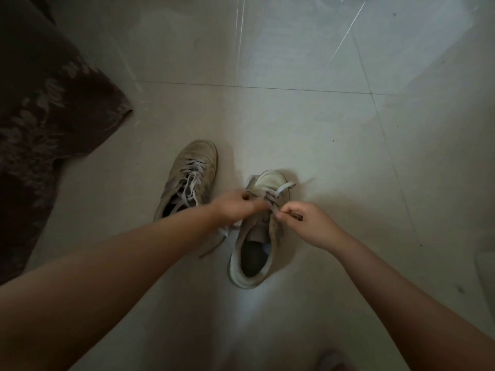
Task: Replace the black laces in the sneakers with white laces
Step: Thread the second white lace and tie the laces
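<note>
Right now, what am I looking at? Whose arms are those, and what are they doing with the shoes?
The picture comes from a camera worn on a person's head, looking down, so the two arms are that person's own. Two sneakers stand on a pale tiled floor. The farther sneaker already has white laces. Both hands work on the nearer sneaker. The left hand grips its lace beside the eyelets, and the right hand pinches the white lace by its end. A dark patterned cloth lies at the left.
</note>
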A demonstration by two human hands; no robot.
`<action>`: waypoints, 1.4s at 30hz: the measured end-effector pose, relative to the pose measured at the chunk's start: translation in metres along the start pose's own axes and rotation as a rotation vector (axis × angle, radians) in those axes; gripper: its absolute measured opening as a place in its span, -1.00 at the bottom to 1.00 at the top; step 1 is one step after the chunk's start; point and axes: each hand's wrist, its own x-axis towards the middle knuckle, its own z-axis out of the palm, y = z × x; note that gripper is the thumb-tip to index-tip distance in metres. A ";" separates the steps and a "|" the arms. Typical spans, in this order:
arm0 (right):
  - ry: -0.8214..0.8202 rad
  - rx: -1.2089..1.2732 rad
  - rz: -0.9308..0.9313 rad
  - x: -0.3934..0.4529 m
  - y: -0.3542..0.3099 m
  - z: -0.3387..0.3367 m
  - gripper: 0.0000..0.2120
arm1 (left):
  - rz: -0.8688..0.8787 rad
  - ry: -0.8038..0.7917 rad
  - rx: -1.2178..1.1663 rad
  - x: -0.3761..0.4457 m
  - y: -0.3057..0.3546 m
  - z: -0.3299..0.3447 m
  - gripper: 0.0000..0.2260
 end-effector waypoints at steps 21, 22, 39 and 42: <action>-0.012 0.864 0.270 0.008 0.001 0.017 -0.72 | 0.410 -0.083 -0.022 0.003 0.002 -0.006 -0.61; 0.027 0.858 0.275 0.010 0.003 0.017 -0.65 | 0.443 -0.012 0.134 0.006 -0.005 0.000 -0.52; 0.092 -0.143 0.095 -0.010 0.012 -0.004 -0.69 | 0.482 0.357 0.404 0.007 -0.025 -0.014 -0.46; -0.023 -0.196 0.014 -0.013 0.018 -0.005 -0.78 | 0.434 0.332 0.325 0.002 -0.025 -0.016 -0.44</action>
